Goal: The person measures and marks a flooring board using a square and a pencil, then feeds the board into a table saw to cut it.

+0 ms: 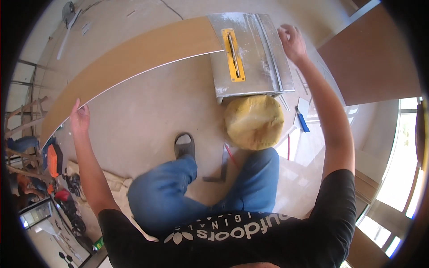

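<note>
My left hand (80, 119) is closed on the near edge of a long, thin brown board (134, 56), thumb on top. The board appears curved in this view, and its far end lies on the metal top of a table saw (261, 53). A yellow insert (232, 56) with a slot and blade is set in that top, just right of the board's end. Beyond the saw's right edge, my right hand (292, 42) hovers with loosely bent fingers and nothing visible in them.
A round, worn yellow stool or cushion (254, 121) stands before the saw. On the floor are a blue-handled cutter (302, 120), a carpenter's square (219, 172) and a red pencil-like stick (288, 147). A large brown panel (371, 58) stands right; an orange tool (54, 160) sits left.
</note>
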Demonstrator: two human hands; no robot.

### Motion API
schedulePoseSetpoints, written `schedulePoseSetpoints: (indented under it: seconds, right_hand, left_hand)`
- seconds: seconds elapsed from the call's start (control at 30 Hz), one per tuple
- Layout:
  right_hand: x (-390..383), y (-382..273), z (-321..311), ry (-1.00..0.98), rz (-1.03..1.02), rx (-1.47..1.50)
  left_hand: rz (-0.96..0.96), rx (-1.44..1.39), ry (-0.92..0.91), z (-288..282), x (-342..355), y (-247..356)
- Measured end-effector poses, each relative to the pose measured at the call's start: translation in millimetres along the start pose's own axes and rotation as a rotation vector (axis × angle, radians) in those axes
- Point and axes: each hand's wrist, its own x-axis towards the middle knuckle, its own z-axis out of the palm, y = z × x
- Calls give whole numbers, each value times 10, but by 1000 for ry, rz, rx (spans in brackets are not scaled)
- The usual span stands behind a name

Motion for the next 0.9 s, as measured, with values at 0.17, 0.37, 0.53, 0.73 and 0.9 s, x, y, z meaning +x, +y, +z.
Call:
schedulePoseSetpoints:
  seconds: [0.17,0.37,0.53,0.73,0.9]
  right_hand:
    - [826,556,723,18,112,-181]
    - [1811,731,1701,-137,30,-222]
    - [2363,1014,2371,-942,152,-194]
    - [2487,1347,2811,-841,93,-387]
    - [2251,1441,2088,-94,295,-138]
  left_hand:
    - [-88,-38,-21,-25,550,-667]
    - [-143,-5,91,33,736,-1206]
    - [-187,66,115,-107,855,-1123]
    - [-217,114,44,-32,955,-1007]
    - [-239,106,1,182,1417,-1485]
